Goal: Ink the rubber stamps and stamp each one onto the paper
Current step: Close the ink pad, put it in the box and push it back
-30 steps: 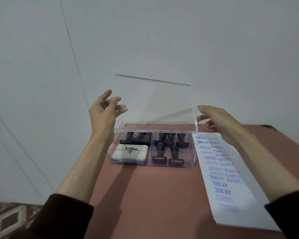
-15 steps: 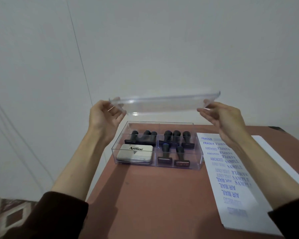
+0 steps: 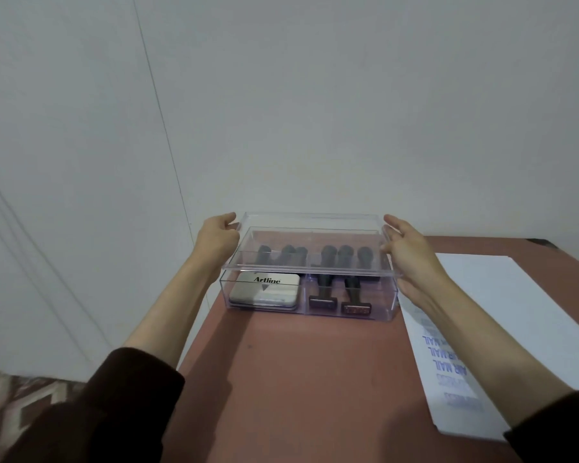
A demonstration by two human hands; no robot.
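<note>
1. Judging by the paper [image 3: 448, 372], much of the stamping is already done. Its near part carries rows of blue imprints, and "AIR MAIL" is readable among them.
2. No stamp is out. All the rubber stamps [image 3: 321, 300] sit in the box [image 3: 315, 314]: two in the front right compartment, and the rest, blurred, along the back.
3. The ink pad [image 3: 264, 290] lies closed in the front left compartment, so nothing is being inked.
4. The left hand [image 3: 216, 240] pinches the left end of the lid [image 3: 310, 242], with its fingers curled over the edge. The right hand [image 3: 405, 252] grips the right end between thumb and fingers.
5. The lid sits level at the box's rim. I cannot tell whether it is seated or just above.
6. The box and lid are clear, hard plastic with straight walls and thin dividers.
7. The stamps have dark rounded handles on flat rectangular bases.
8. The ink pad is a flat, round-cornered pale case marked "Artline".
9. The paper is thin, white and matte. It lies just right of the box on a smooth reddish-brown table [image 3: 298, 379].
</note>
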